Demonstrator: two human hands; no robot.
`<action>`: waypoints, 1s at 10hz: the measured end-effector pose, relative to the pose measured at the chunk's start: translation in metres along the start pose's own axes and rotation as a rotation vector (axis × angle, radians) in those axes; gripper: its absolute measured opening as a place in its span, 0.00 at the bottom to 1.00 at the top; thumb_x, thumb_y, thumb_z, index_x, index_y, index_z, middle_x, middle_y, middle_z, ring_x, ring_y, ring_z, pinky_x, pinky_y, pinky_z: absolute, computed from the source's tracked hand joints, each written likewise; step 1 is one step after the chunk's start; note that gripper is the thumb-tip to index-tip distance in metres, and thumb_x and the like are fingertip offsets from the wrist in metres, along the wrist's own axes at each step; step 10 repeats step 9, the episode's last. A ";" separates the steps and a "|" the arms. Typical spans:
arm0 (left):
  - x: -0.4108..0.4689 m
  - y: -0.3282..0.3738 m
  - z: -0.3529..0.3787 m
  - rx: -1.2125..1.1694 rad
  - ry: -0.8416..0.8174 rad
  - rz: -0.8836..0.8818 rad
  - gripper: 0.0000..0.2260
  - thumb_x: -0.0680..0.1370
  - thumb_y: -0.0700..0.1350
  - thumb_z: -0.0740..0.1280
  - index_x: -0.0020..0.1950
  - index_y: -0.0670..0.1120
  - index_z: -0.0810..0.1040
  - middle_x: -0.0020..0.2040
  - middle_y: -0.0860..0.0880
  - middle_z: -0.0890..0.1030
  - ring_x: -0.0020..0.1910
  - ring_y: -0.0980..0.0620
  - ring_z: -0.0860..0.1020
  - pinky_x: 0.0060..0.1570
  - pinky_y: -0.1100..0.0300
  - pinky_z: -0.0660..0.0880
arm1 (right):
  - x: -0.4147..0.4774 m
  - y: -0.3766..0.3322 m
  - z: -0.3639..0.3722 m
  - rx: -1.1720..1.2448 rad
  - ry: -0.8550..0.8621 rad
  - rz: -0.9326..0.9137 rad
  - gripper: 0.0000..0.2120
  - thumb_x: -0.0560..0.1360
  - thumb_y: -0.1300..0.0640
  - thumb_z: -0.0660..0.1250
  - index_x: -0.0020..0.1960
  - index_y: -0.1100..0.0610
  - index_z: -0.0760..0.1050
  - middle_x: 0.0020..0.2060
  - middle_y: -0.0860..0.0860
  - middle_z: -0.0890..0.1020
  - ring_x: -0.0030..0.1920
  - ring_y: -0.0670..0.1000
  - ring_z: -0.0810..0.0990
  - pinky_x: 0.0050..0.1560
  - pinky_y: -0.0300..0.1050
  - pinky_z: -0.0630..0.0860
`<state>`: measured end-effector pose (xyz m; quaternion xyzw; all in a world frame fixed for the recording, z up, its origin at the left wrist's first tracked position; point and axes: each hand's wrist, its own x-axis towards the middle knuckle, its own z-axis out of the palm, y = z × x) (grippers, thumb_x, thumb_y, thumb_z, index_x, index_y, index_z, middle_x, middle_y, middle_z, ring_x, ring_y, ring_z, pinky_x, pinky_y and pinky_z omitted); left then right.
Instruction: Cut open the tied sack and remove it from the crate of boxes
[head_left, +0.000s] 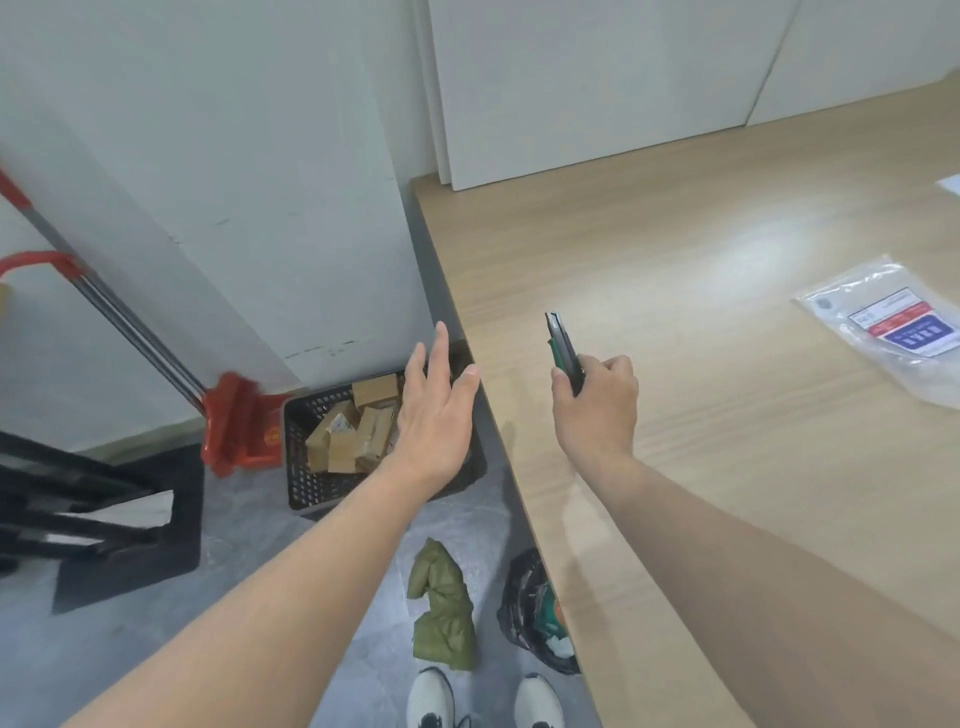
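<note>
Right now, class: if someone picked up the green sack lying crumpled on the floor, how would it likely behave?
The green sack would probably flop and sag, since it lies folded and creased. It looks empty and flattened, so likely light. Its woven-looking surface suggests it is not slippery, though that is hard to tell.

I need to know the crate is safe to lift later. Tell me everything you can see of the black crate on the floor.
The black crate is a rectangular basket of perforated, plastic-looking mesh with an open top. It stands upright on the grey floor, beside the table's edge and close to the wall, with a red dustpan against its left side. Brown cardboard boxes lie jumbled inside. The open left hand covers its right part in this view; no sack covers it.
</note>
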<state>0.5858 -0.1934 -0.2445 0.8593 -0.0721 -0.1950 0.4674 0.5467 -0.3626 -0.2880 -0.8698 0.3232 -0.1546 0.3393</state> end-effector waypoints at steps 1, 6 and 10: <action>0.021 -0.016 0.018 -0.009 -0.026 -0.013 0.31 0.81 0.63 0.50 0.82 0.66 0.43 0.85 0.54 0.43 0.83 0.56 0.42 0.81 0.44 0.44 | 0.013 0.024 0.019 -0.035 -0.020 0.052 0.10 0.79 0.52 0.68 0.46 0.59 0.79 0.46 0.52 0.70 0.50 0.58 0.75 0.50 0.52 0.77; 0.065 -0.083 0.071 -0.068 -0.062 -0.162 0.30 0.82 0.61 0.52 0.82 0.66 0.44 0.85 0.56 0.45 0.83 0.55 0.46 0.81 0.42 0.46 | 0.032 0.077 0.065 -0.106 -0.129 0.127 0.10 0.76 0.51 0.73 0.54 0.55 0.81 0.46 0.51 0.72 0.50 0.55 0.75 0.45 0.44 0.70; 0.043 -0.067 0.055 -0.084 -0.002 -0.133 0.28 0.85 0.59 0.53 0.83 0.65 0.46 0.85 0.55 0.47 0.83 0.56 0.46 0.81 0.44 0.47 | 0.022 0.055 0.045 -0.264 -0.084 0.041 0.29 0.73 0.38 0.72 0.69 0.51 0.75 0.64 0.52 0.74 0.58 0.56 0.75 0.58 0.52 0.74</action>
